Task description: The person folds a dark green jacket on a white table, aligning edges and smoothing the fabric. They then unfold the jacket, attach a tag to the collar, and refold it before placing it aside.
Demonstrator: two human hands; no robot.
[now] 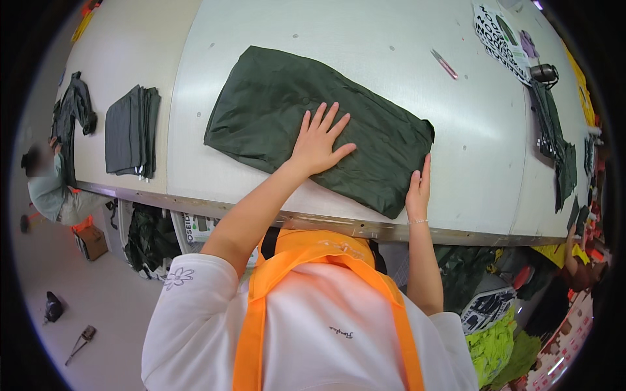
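A dark green folded garment lies at a slant on the pale worktable in front of me. My left hand rests flat on its middle, fingers spread. At the garment's right end, my right hand touches the edge with its fingers stretched out and close together. Neither hand grasps anything. The cloth looks lightly wrinkled, and its underside is hidden.
Pink-handled thread snips lie beyond the garment to the right. A stack of folded dark garments sits at left; more dark garments and a dark cup are at right. A co-worker stands at far left.
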